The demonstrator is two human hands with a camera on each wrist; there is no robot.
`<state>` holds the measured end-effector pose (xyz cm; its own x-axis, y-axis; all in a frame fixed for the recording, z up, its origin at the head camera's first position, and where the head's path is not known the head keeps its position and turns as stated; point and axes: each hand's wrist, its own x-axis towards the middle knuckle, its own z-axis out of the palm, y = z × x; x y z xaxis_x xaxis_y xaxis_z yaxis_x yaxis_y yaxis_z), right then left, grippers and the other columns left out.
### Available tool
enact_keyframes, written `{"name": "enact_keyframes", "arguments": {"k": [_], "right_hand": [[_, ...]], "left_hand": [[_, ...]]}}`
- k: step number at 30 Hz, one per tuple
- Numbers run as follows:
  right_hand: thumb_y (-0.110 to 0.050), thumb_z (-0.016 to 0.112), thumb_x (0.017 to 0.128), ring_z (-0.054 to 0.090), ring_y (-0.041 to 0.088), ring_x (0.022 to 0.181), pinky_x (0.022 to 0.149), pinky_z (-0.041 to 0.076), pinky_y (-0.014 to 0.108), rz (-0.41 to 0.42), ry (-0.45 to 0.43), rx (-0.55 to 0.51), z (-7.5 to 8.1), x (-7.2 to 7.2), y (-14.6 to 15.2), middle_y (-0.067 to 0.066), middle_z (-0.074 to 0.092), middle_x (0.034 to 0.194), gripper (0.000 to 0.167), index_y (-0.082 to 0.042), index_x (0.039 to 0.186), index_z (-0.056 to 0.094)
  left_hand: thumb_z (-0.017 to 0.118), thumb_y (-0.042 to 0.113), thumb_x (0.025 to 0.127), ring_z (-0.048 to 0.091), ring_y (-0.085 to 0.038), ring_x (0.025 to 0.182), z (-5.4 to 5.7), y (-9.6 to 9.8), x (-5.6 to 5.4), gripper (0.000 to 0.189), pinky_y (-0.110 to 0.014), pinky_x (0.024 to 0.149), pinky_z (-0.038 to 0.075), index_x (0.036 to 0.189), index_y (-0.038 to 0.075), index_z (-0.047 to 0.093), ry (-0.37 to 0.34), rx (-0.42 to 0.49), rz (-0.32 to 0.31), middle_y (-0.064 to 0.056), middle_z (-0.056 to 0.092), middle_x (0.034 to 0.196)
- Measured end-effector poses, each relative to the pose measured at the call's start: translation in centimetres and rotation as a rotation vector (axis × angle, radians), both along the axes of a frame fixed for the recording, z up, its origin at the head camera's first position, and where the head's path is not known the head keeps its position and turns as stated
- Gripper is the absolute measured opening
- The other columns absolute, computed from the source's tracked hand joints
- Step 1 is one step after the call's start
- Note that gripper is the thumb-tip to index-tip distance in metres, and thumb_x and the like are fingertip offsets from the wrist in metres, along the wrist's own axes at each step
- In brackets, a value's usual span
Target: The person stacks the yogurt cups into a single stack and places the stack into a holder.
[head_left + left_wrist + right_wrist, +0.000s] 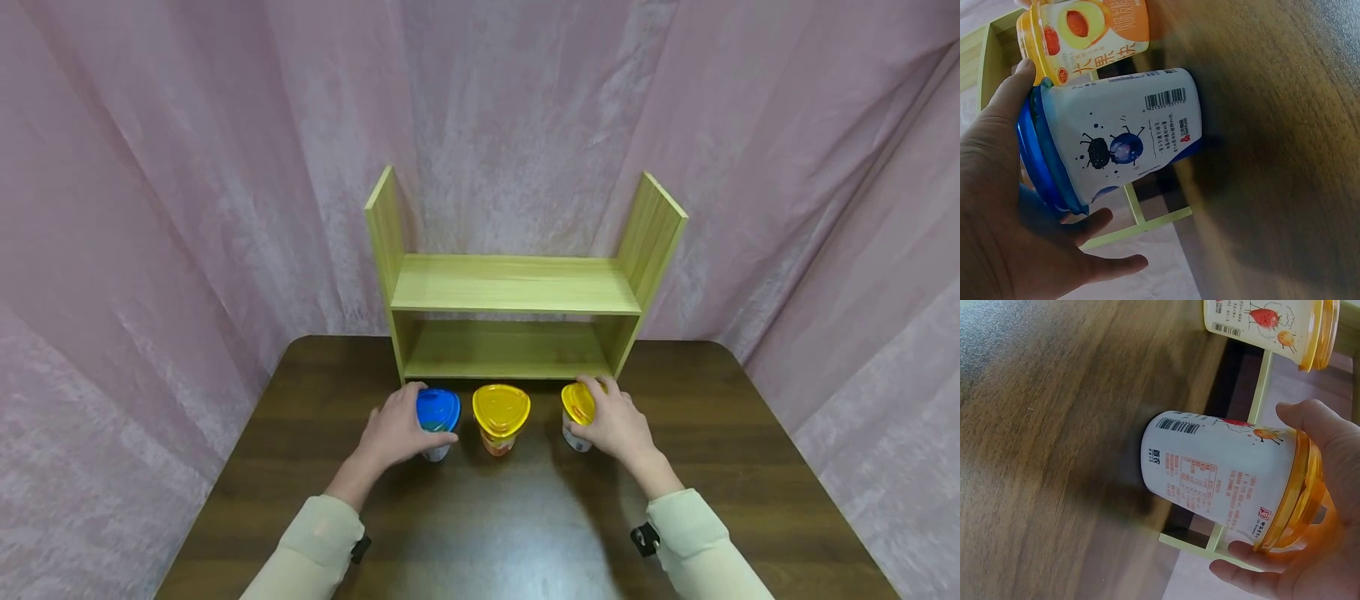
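Three lidded yogurt cups stand upright in a row on the table. My left hand (396,427) is around the blue-lidded yogurt cup (1125,134) at the left, its thumb at the near edge of the lid and its fingers on the far side. At the right, my right hand (615,421) holds a yellow-lidded yogurt cup (1210,475) by its lid, thumb and fingers on opposite sides. Between the hands stands another yellow-lidded cup (501,414) with a peach picture on its label (1088,31); neither hand touches it.
Right behind the cups is a two-tier wooden shelf (517,283) with raised side panels (656,237). It stands at the back of the dark wooden table (480,533). Pink curtains (517,125) hang behind and at both sides.
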<state>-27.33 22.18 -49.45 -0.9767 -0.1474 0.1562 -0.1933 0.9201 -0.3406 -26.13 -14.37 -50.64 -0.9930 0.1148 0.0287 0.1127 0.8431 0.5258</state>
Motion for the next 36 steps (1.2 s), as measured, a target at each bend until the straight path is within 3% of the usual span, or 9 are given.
{"name": "enact_keyframes", "arguments": {"k": [7, 14, 19, 29, 36], "right_hand": [[-0.047, 0.083, 0.077, 0.056, 0.047, 0.107, 0.070, 0.054, 0.059, -0.012, -0.026, -0.010, 0.07, -0.07, 0.04, 0.021, 0.048, 0.140, 0.083, -0.018, 0.146, 0.049], [-0.047, 0.082, 0.076, 0.056, 0.048, 0.106, 0.072, 0.054, 0.059, -0.016, -0.029, -0.013, 0.23, -0.07, 0.11, 0.023, 0.048, 0.140, 0.083, -0.017, 0.146, 0.049], [-0.045, 0.083, 0.076, 0.056, 0.047, 0.104, 0.075, 0.053, 0.058, -0.016, -0.020, -0.030, -0.01, -0.06, 0.08, 0.023, 0.048, 0.137, 0.083, -0.016, 0.146, 0.050], [-0.042, 0.084, 0.076, 0.055, 0.047, 0.102, 0.077, 0.052, 0.057, -0.015, -0.028, -0.057, 0.12, 0.11, -0.15, 0.026, 0.048, 0.136, 0.081, -0.014, 0.145, 0.050], [-0.042, 0.084, 0.076, 0.055, 0.048, 0.101, 0.077, 0.052, 0.056, -0.030, -0.030, -0.065, 0.17, 0.13, -0.16, 0.026, 0.049, 0.136, 0.081, -0.013, 0.144, 0.051]], "left_hand": [[0.081, 0.073, 0.066, 0.053, -0.037, 0.120, -0.34, -0.20, 0.12, 0.106, -0.066, 0.094, 0.046, 0.148, 0.020, 0.040, -0.026, 0.055, -0.011, -0.010, 0.051, 0.140], [0.082, 0.065, 0.071, 0.055, -0.038, 0.120, -0.49, -0.18, 0.13, 0.102, -0.068, 0.097, 0.044, 0.150, 0.018, 0.038, -0.025, 0.069, -0.004, -0.012, 0.050, 0.142], [0.081, 0.068, 0.070, 0.055, -0.040, 0.120, -0.47, -0.10, 0.27, 0.107, -0.069, 0.099, 0.041, 0.152, 0.017, 0.036, -0.041, 0.085, 0.005, -0.013, 0.048, 0.146], [0.080, 0.069, 0.070, 0.057, -0.039, 0.117, -0.57, -0.17, 0.46, 0.106, -0.063, 0.091, 0.051, 0.152, 0.021, 0.035, -0.066, 0.090, 0.023, -0.010, 0.047, 0.144], [0.081, 0.068, 0.071, 0.058, -0.037, 0.116, -0.78, -0.13, 0.29, 0.103, -0.066, 0.095, 0.047, 0.151, 0.021, 0.036, -0.053, 0.062, 0.020, -0.009, 0.049, 0.144]]}}
